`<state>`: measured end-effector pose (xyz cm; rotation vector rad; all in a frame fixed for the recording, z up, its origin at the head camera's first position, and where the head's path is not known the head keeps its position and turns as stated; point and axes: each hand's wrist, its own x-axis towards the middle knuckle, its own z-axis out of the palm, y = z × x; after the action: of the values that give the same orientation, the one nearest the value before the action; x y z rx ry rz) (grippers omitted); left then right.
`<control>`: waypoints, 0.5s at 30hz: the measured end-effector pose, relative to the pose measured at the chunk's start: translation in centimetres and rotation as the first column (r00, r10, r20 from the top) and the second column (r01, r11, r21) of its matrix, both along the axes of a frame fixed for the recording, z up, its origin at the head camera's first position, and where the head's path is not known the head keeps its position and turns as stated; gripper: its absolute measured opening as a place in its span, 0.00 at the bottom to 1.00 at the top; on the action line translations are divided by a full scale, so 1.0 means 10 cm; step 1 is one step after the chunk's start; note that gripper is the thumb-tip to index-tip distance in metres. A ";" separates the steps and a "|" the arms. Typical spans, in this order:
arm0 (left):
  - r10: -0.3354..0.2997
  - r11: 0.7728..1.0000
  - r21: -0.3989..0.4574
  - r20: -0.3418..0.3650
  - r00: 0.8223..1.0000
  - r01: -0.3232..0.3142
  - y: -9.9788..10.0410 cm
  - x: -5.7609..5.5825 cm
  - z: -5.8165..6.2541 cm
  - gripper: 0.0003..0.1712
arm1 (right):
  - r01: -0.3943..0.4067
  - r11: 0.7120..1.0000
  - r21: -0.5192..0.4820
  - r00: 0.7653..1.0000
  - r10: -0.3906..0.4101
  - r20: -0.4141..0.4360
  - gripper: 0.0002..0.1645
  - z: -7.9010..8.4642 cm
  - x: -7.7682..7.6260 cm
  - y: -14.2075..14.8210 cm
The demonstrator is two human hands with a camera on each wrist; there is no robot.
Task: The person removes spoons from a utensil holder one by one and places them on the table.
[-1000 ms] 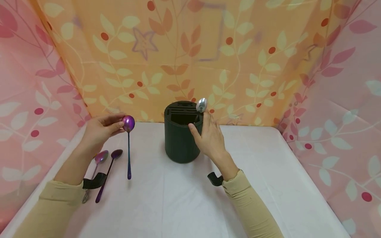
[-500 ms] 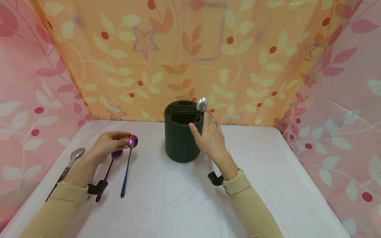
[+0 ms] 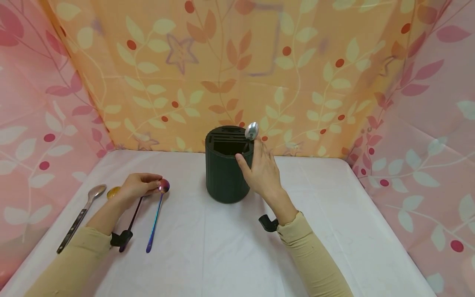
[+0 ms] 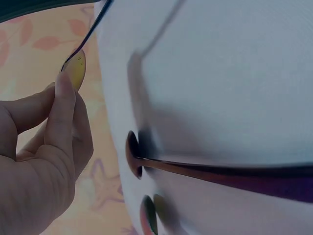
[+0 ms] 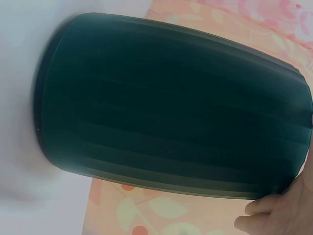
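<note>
My left hand (image 3: 139,185) pinches a long-handled iridescent spoon (image 3: 154,222) at its bowl, the blue handle pointing toward the near edge. In the left wrist view the thumb and fingers meet at the spoon's yellowish bowl (image 4: 77,72). My right hand (image 3: 262,171) rests with fairly straight fingers against the right rim of a dark green ribbed utensil holder (image 3: 226,181), its thumb at the front rim. A silver spoon (image 3: 252,130) stands bowl up in the holder's right side. The right wrist view is filled mostly by the holder's wall (image 5: 171,107).
Left on the white tablecloth (image 3: 230,247) lies a black-handled spoon (image 3: 76,222). A golden spoon bowl (image 3: 113,192) and a dark purple spoon (image 3: 135,213) are partly hidden by my left arm. A patterned orange cloth (image 3: 178,82) stands behind the table.
My left hand has come down toward the table with the iridescent spoon, whose handle now slants nearer to me. The right hand and holder have stayed put.
</note>
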<state>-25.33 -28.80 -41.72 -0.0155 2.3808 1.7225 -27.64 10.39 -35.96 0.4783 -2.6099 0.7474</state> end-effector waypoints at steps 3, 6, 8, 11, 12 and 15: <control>0.018 0.999 -0.035 0.007 1.000 -0.018 -0.01 -0.01 -0.05 0.28 | 0.002 1.000 0.001 1.000 -0.002 0.000 0.58 0.00 0.00 0.00; 0.033 0.998 -0.056 0.014 0.999 -0.032 -0.03 -0.03 -0.08 0.28 | 0.004 1.000 -0.001 1.000 -0.004 -0.002 0.57 0.00 0.00 -0.01; 0.038 0.997 -0.065 0.018 0.999 -0.037 -0.03 -0.04 -0.10 0.28 | 0.007 1.000 -0.004 1.000 -0.007 0.000 0.57 0.00 0.00 -0.01; 0.045 0.996 -0.082 0.022 0.999 -0.043 -0.03 -0.05 -0.13 0.27 | 0.008 1.000 -0.005 1.000 -0.008 -0.001 0.57 0.00 0.00 -0.01; 0.046 0.995 -0.092 0.021 0.999 -0.044 -0.03 -0.05 -0.15 0.27 | 0.007 1.000 -0.004 1.000 -0.007 -0.004 0.57 0.00 0.00 -0.01; 0.049 0.991 -0.128 0.017 0.999 -0.047 -0.02 -0.06 -0.18 0.27 | 0.004 1.000 -0.003 1.000 -0.004 -0.010 0.58 0.00 0.00 -0.01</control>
<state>-25.90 -29.04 -43.51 -0.1098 2.4910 1.5792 -27.65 10.33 -35.98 0.4746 -2.5999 0.7452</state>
